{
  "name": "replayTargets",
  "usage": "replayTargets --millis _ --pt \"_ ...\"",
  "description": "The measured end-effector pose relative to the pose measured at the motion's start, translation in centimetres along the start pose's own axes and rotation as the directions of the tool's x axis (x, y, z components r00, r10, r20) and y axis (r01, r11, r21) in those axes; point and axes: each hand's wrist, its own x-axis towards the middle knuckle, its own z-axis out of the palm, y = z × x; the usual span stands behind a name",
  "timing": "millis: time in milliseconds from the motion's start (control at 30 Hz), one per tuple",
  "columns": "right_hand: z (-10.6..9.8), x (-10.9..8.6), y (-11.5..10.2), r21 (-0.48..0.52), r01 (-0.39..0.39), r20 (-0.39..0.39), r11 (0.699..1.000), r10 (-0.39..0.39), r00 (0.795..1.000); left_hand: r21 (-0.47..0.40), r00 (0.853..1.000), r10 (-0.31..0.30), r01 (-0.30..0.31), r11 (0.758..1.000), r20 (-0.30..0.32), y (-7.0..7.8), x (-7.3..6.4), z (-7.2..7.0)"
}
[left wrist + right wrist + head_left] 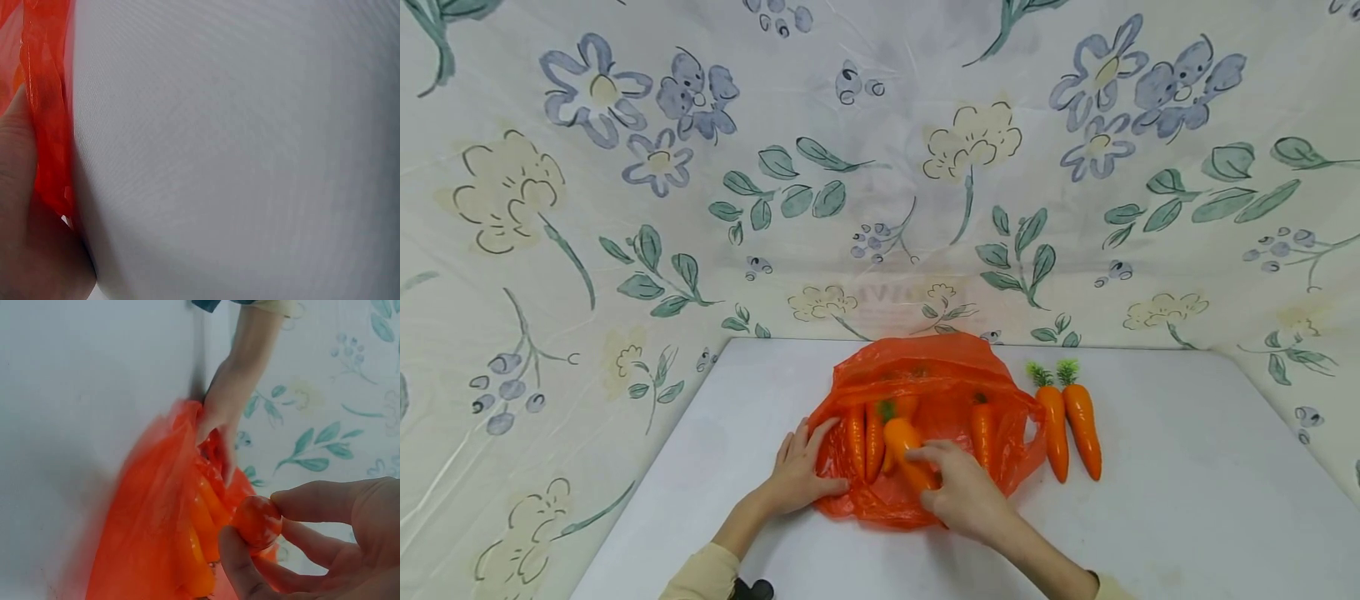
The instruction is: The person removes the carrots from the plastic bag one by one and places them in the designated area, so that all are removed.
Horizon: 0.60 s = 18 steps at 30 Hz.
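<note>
A thin red-orange plastic bag (917,367) lies on the table with its mouth facing me. Several orange carrots (856,442) show inside it and through its film. At the left of the mouth, my left hand (797,475) grips the bag's edge, thumb at the front and fingers along the side. My right hand (966,492) reaches in at the front and pinches an orange carrot (901,437) between thumb and fingers. Its rounded glossy end (257,522) faces the right wrist view, and the rest is hidden there. Red film (47,94) lies against my left thumb.
Two carrots with green tufts (1078,429) lie side by side just right of the bag on the white table (1195,467). A flower-printed cloth (910,167) rises behind the table and at both sides. Part of a black object (760,590) shows at the front edge.
</note>
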Motion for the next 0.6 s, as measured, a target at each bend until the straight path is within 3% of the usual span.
replayTargets --millis 367,600 --pt "0.1 -0.7 -0.9 0.018 0.007 0.065 1.0 -0.009 0.998 -0.016 1.0 -0.024 0.024 1.0 0.0 0.1 -0.2 0.0" --pt "-0.1 -1.2 -1.5 0.028 0.081 0.038 0.996 -0.082 0.996 -0.021 1.0 -0.027 0.027 0.999 0.006 0.2 -0.2 0.0"
